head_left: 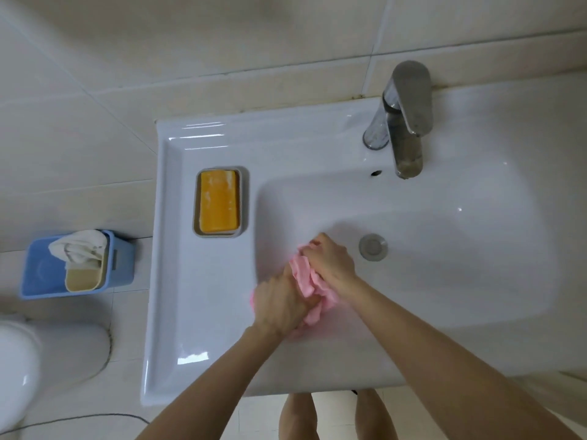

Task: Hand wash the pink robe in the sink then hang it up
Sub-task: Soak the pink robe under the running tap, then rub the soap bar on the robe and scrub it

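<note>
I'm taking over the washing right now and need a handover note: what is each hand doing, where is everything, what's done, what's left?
Left hand: grips the near end of the robe.
Right hand: grips the far end.
Robe: bunched between the hands, low in the sink, left of the drain.
Soap: in its dish on the left ledge.
Tap: no water seen running.
Done: robe is in the sink; whether it has been soaped cannot be told.
Left: finish washing, rinse, wring, hang up.
</note>
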A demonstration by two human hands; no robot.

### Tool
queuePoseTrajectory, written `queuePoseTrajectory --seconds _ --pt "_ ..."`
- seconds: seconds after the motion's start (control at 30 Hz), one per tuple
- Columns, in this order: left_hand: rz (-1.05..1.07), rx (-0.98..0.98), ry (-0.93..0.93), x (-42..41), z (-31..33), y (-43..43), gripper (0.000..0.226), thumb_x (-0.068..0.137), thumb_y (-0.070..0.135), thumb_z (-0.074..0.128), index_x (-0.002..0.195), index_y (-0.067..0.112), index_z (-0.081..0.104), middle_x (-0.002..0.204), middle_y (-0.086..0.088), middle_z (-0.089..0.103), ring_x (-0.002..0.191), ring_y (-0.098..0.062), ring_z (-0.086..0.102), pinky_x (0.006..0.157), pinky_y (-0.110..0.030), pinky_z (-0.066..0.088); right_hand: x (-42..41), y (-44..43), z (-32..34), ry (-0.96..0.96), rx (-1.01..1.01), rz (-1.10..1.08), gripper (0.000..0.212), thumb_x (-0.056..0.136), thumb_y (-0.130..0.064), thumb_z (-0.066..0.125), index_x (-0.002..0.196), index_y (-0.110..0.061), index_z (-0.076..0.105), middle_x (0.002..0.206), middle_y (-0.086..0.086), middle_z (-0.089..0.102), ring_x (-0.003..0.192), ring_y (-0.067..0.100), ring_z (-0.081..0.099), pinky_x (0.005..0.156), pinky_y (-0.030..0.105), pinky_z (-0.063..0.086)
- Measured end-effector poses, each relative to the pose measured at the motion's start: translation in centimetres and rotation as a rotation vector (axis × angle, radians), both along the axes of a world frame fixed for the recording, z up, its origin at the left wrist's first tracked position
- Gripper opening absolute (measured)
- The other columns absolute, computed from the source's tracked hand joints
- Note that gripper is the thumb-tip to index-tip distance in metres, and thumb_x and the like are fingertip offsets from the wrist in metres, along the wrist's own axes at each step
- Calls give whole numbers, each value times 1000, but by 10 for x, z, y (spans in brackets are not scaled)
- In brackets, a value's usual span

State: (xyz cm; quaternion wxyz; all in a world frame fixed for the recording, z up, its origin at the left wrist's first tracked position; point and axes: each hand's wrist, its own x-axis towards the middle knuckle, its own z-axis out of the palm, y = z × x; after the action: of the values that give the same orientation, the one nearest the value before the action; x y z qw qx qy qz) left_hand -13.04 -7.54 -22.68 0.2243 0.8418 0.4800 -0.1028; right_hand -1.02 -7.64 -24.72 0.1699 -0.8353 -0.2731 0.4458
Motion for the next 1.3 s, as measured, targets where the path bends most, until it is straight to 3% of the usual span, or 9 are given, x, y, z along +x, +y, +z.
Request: queuePoseTrajectory --seconds 0.13,0.3,0.47,0.57,0.73,0.8,0.93,1.2,1.3 --pt "330 53 -59 -30 22 16 57 76 67 43 101 19 60 96 -1 68 91 -24 65 76 -30 47 -32 52 50 -461 381 21 34 81 -36 62 104 -12 53 109 10 55 107 30 48 88 39 37" --pt "309 -56 -23 -59 35 24 45 69 63 32 80 25 53 81 5 64 82 -19 64 70 -26 44 -81 108 67 -182 342 13 56 80 -43 64 121 -9 44 123 12 51 114 32 46 94 39 37" --pt "302 -177 -107 -63 51 19 15 63 43 36 61 29 34 63 10 48 69 -16 52 66 -25 38 -111 126 57 -274 204 117 106 70 -60 69 146 -7 16 139 14 32 132 32 29 113 47 16" --pt "331 -203 -116 -66 48 22 17 61 41 42 62 27 33 59 10 46 63 -16 50 61 -24 35 -118 130 54 -367 218 117 99 75 -44 70 146 -5 14 138 13 30 131 31 29 108 42 21" --pt "285 -191 -135 -67 45 24 17 80 34 51 66 31 42 67 13 52 74 -11 55 71 -22 41 -107 135 46 -461 228 66 70 72 -37 70 125 -6 36 127 11 39 120 29 38 101 44 34" --pt "317 -192 -169 -69 42 25 12 80 44 50 81 32 55 80 12 62 84 -11 61 77 -22 45 -94 139 47 -439 219 39 72 72 -37 72 125 -4 36 128 11 39 120 29 39 97 42 38" --pt "338 -117 -231 -72 33 25 42 76 62 55 100 28 59 90 12 65 88 -12 62 74 -20 41 -50 150 49 -425 248 -53 74 72 -38 74 126 -4 39 130 13 40 123 32 40 99 40 37" --pt "390 -122 -241 -74 25 29 56 62 70 43 95 27 58 75 14 58 80 -14 62 68 -22 38 29 135 50 -454 325 17 79 69 -57 74 123 -6 47 126 15 45 115 34 49 97 40 41" --pt "395 -119 -222 -75 23 30 53 64 70 44 92 28 58 73 13 59 75 -12 60 66 -22 39 49 128 57 -402 379 146 79 71 -46 77 131 -8 41 131 14 48 120 34 48 100 39 37"
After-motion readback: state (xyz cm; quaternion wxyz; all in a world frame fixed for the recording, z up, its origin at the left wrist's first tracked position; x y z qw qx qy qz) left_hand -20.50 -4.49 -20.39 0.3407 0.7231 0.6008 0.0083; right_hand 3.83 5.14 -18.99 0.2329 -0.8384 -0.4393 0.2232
